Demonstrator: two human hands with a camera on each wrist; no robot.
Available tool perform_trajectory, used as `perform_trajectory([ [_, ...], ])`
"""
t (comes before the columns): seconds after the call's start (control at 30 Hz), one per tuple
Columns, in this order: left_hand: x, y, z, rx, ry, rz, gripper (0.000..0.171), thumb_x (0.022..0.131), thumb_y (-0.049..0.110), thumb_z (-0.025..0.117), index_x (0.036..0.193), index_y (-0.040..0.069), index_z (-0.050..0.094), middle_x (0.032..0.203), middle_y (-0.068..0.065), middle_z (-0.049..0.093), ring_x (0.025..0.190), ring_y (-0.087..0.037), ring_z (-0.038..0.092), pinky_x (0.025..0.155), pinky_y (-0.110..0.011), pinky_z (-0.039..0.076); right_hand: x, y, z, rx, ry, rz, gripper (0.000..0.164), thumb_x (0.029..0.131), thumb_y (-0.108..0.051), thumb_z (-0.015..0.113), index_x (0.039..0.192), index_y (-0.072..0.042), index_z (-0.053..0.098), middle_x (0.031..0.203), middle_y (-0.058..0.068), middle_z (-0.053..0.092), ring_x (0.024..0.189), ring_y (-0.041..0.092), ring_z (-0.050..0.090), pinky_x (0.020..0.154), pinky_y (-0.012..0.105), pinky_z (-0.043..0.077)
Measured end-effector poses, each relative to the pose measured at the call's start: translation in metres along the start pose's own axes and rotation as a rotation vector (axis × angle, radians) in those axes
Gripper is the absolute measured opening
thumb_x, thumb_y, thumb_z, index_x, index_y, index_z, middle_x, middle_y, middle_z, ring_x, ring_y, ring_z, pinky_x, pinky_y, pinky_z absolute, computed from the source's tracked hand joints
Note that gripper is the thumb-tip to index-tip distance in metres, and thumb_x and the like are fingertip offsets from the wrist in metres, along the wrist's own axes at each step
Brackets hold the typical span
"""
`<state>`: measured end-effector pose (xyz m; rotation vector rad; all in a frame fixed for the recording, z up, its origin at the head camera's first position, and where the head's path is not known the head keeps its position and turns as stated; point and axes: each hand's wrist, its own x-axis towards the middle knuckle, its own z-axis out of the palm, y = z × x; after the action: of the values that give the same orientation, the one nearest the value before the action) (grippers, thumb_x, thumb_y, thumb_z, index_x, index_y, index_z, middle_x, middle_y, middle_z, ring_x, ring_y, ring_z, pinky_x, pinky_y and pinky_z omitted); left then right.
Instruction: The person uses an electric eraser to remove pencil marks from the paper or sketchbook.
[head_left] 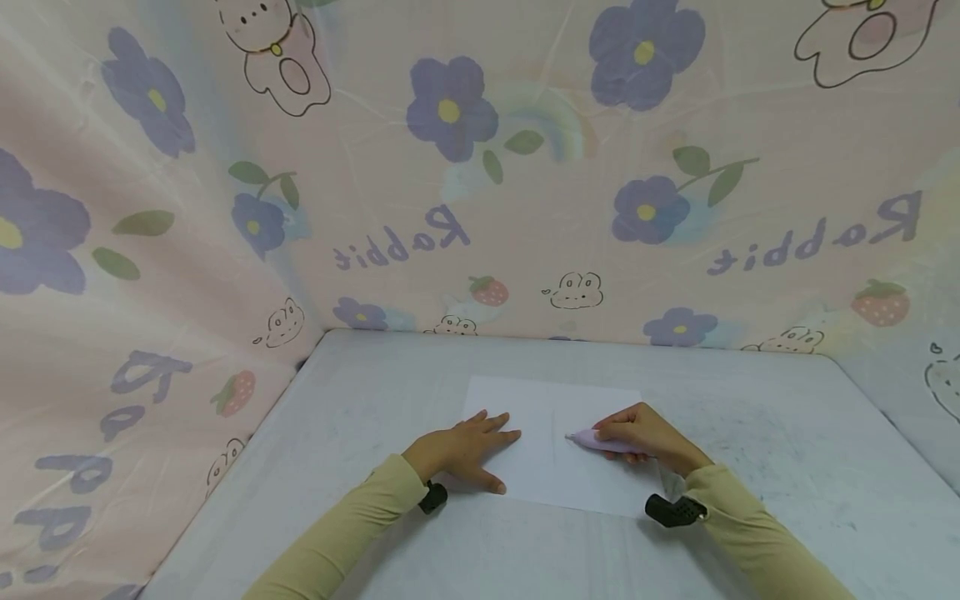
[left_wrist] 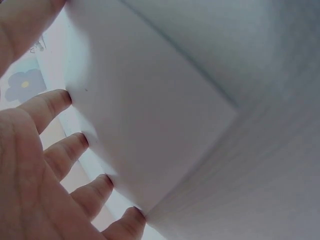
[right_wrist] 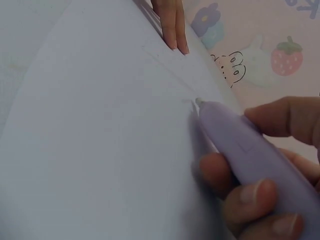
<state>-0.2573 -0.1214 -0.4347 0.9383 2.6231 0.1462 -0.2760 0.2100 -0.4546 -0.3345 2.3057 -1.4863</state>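
A sheet of white paper (head_left: 540, 483) lies on the table, with a faint line down its middle. My right hand (head_left: 637, 437) grips a thick lavender pen-shaped tool (right_wrist: 250, 150), its narrow pale tip aimed left. In the right wrist view the tip is close over the paper, near one end of the faint line (right_wrist: 170, 70). My left hand (head_left: 468, 450) rests on the left part of the sheet with fingers spread. In the left wrist view its fingertips (left_wrist: 82, 139) press on the paper along its edge.
The white table (head_left: 750, 433) has greyish smudges on its right side. A printed cloth (head_left: 525, 208) with flowers and rabbits stands upright behind the table and along its left. Dark wrist cameras (head_left: 675, 510) sit under both sleeves.
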Motion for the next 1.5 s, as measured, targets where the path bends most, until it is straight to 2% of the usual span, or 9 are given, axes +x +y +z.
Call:
perform_trajectory([
  [1.0, 0.0029, -0.0012, 0.0005, 0.024, -0.015, 0.002, 0.086, 0.083, 0.058, 0.068, 0.154, 0.028, 0.029, 0.161, -0.001, 0.016, 0.145, -0.032, 0.013, 0.111, -0.048, 0.024, -0.0012, -0.0067, 0.0036, -0.009, 0.008, -0.045, 0.028, 0.092, -0.020, 0.066, 0.106, 0.002, 0.073, 0.068, 0.013, 0.067, 0.045, 0.011, 0.044, 0.040, 0.021, 0.030],
  [1.5, 0.0043, -0.0007, 0.0012, 0.035, -0.015, 0.004, 0.086, 0.083, 0.058, 0.068, 0.154, 0.027, 0.030, 0.160, -0.002, 0.017, 0.145, -0.032, 0.014, 0.112, -0.047, 0.023, -0.0028, -0.0086, 0.0058, -0.005, 0.006, -0.030, 0.027, 0.091, -0.022, 0.067, 0.102, 0.002, 0.074, 0.066, 0.013, 0.067, 0.045, 0.010, 0.044, 0.040, 0.021, 0.030],
])
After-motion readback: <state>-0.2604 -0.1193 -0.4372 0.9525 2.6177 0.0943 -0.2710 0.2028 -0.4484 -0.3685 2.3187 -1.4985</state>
